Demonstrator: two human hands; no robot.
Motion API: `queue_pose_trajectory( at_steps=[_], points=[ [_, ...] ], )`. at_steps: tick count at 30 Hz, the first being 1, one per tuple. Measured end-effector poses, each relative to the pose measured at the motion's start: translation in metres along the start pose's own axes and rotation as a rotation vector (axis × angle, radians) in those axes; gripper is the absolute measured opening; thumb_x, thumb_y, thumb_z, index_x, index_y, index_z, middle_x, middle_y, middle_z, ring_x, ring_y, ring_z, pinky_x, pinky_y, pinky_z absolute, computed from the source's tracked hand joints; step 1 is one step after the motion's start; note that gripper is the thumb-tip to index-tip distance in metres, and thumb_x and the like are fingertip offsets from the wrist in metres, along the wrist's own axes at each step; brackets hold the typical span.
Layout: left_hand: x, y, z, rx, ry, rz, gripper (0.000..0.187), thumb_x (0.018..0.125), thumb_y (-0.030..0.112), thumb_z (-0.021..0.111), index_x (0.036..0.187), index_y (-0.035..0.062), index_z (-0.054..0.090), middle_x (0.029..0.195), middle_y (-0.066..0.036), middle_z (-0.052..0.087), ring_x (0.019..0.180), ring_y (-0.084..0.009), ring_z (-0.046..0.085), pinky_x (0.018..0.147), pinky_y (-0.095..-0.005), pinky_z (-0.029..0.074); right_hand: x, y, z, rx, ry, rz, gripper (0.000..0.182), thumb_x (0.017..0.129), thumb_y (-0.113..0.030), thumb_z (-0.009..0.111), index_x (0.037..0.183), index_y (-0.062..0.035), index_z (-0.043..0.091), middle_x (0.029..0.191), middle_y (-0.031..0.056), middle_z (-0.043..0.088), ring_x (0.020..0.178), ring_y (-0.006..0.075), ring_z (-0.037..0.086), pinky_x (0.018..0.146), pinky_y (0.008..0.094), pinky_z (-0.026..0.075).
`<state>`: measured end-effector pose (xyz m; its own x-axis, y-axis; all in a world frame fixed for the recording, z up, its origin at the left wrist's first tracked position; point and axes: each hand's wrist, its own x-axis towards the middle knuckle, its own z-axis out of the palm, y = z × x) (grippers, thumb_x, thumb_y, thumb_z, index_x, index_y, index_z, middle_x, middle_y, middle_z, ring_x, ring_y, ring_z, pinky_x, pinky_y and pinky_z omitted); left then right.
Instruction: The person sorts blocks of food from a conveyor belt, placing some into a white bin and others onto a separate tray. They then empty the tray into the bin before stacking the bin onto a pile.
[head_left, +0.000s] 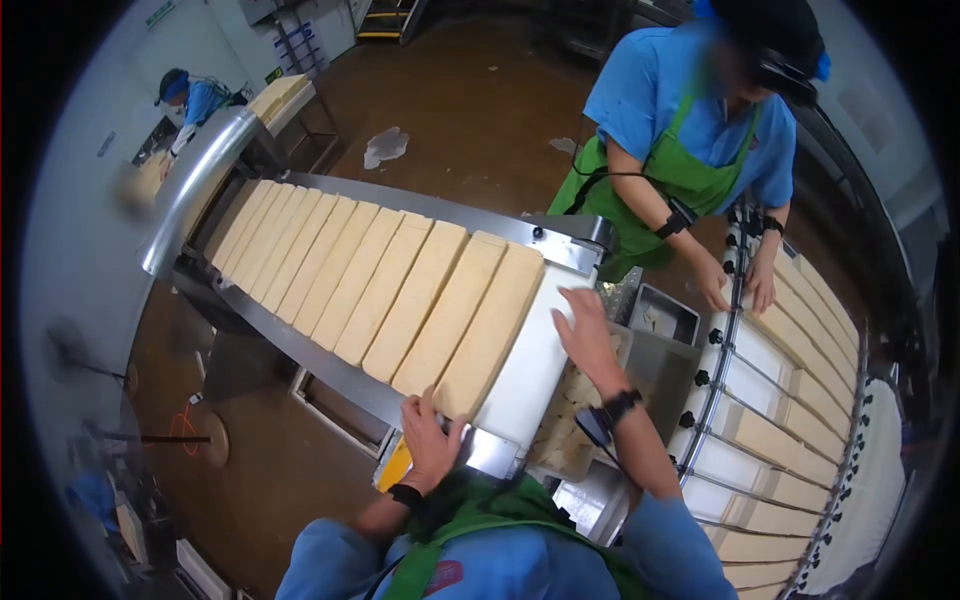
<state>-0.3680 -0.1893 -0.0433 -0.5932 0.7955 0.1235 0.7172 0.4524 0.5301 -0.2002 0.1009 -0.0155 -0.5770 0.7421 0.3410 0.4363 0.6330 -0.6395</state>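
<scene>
Long pale-yellow blocks [372, 280] lie side by side in a row on a conveyor with a white belt [517, 372]. My left hand [432, 440] is at the near end of the row, its spread fingertips touching the end of the frontmost block [492, 335]. Over the belt's far right part, my right hand [588, 338] is open, fingers apart, a short gap from that block's far end. Nothing is held in it.
To the right, a co-worker in a green apron [690, 165] has both hands on blocks in a rack with metal dividers [735, 350]. Below the belt's end sits a bin of pale scraps [570, 425]. A curved metal guard [200, 185] arches over the conveyor's far end.
</scene>
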Motion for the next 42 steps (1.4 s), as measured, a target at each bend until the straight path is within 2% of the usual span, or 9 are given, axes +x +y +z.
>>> queue_pose_trajectory(
  at_steps=[2, 7, 13, 19, 24, 32, 34, 40, 42],
  points=[
    [-0.007, 0.004, 0.000, -0.145, -0.157, -0.094, 0.082, 0.087, 0.033, 0.079, 0.149, -0.0033, 0.040, 0.129, -0.027, 0.042, 0.113, -0.0458, 0.052, 0.099, -0.0519, 0.045, 0.040, 0.006, 0.042, -0.080, -0.042, -0.053, 0.044, 0.090, -0.015, 0.070, 0.128, 0.0055, 0.063, 0.119, 0.0228, 0.060, 0.115, 0.0406, 0.053, 0.102, 0.0474, 0.043],
    [0.003, 0.012, 0.015, -0.222, -0.171, -0.118, 0.090, 0.084, 0.028, 0.083, 0.150, -0.0069, 0.033, 0.133, -0.029, 0.040, 0.120, -0.0493, 0.052, 0.098, -0.0518, 0.048, 0.091, 0.016, 0.091, -0.474, -0.146, 0.034, 0.044, 0.087, -0.032, 0.075, 0.117, -0.0012, 0.067, 0.118, 0.0143, 0.058, 0.116, 0.0317, 0.051, 0.096, 0.0498, 0.039],
    [0.016, 0.029, 0.017, -0.189, -0.180, -0.185, 0.087, 0.081, 0.025, 0.085, 0.145, -0.0072, 0.036, 0.133, -0.029, 0.041, 0.117, -0.0502, 0.053, 0.096, -0.0523, 0.049, 0.099, 0.014, 0.104, -0.644, -0.129, 0.131, 0.049, 0.085, -0.040, 0.076, 0.118, -0.0040, 0.069, 0.114, 0.0144, 0.058, 0.114, 0.0328, 0.052, 0.093, 0.0520, 0.038],
    [0.019, 0.043, 0.017, -0.146, -0.187, -0.206, 0.084, 0.079, 0.020, 0.086, 0.143, -0.0040, 0.038, 0.132, -0.027, 0.042, 0.117, -0.0497, 0.053, 0.095, -0.0544, 0.049, 0.102, 0.014, 0.074, -0.615, -0.297, 0.213, 0.052, 0.084, -0.043, 0.076, 0.115, -0.0018, 0.068, 0.118, 0.0176, 0.060, 0.118, 0.0349, 0.052, 0.097, 0.0535, 0.040],
    [0.028, 0.060, 0.023, -0.084, -0.212, -0.099, 0.082, 0.077, 0.019, 0.086, 0.141, -0.0029, 0.040, 0.130, -0.027, 0.046, 0.113, -0.0496, 0.056, 0.091, -0.0551, 0.051, 0.070, 0.051, 0.047, -0.448, -0.154, 0.207, 0.053, 0.083, -0.043, 0.077, 0.111, 0.0013, 0.067, 0.111, 0.0219, 0.066, 0.111, 0.0397, 0.061, 0.097, 0.0520, 0.048],
    [0.044, 0.059, 0.043, 0.192, -0.438, -0.146, 0.115, 0.070, 0.044, 0.092, 0.156, -0.0005, 0.029, 0.146, -0.030, 0.046, 0.120, -0.0489, 0.059, 0.099, -0.0527, 0.053, 0.044, 0.066, 0.043, -0.367, -0.030, 0.309, 0.059, 0.081, -0.047, 0.075, 0.114, 0.0017, 0.069, 0.115, 0.0245, 0.069, 0.113, 0.0409, 0.063, 0.096, 0.0521, 0.052],
    [0.040, 0.055, 0.057, 0.257, -0.400, -0.106, 0.114, 0.068, 0.042, 0.094, 0.154, 0.0000, 0.031, 0.143, -0.030, 0.048, 0.124, -0.0479, 0.057, 0.102, -0.0530, 0.051, 0.042, 0.061, 0.037, -0.287, -0.100, 0.406, 0.072, 0.082, -0.051, 0.076, 0.129, 0.0018, 0.061, 0.127, 0.0265, 0.062, 0.118, 0.0448, 0.058, 0.102, 0.0522, 0.049],
    [0.027, 0.067, 0.060, 0.225, -0.286, 0.040, 0.099, 0.065, 0.015, 0.095, 0.147, 0.0015, 0.040, 0.134, -0.027, 0.051, 0.121, -0.0494, 0.055, 0.103, -0.0537, 0.049, -0.006, 0.045, -0.018, -0.180, 0.025, 0.480, 0.063, 0.077, -0.039, 0.080, 0.122, 0.0013, 0.062, 0.117, 0.0244, 0.066, 0.113, 0.0421, 0.061, 0.093, 0.0507, 0.052],
    [0.018, 0.090, 0.057, 0.102, -0.274, 0.136, 0.094, 0.065, 0.009, 0.092, 0.145, 0.0026, 0.043, 0.132, -0.026, 0.051, 0.121, -0.0486, 0.055, 0.104, -0.0531, 0.047, -0.040, 0.045, -0.050, -0.227, 0.241, 0.478, 0.061, 0.077, -0.038, 0.080, 0.121, 0.0002, 0.062, 0.117, 0.0231, 0.066, 0.109, 0.0412, 0.062, 0.093, 0.0501, 0.052]
  ],
)
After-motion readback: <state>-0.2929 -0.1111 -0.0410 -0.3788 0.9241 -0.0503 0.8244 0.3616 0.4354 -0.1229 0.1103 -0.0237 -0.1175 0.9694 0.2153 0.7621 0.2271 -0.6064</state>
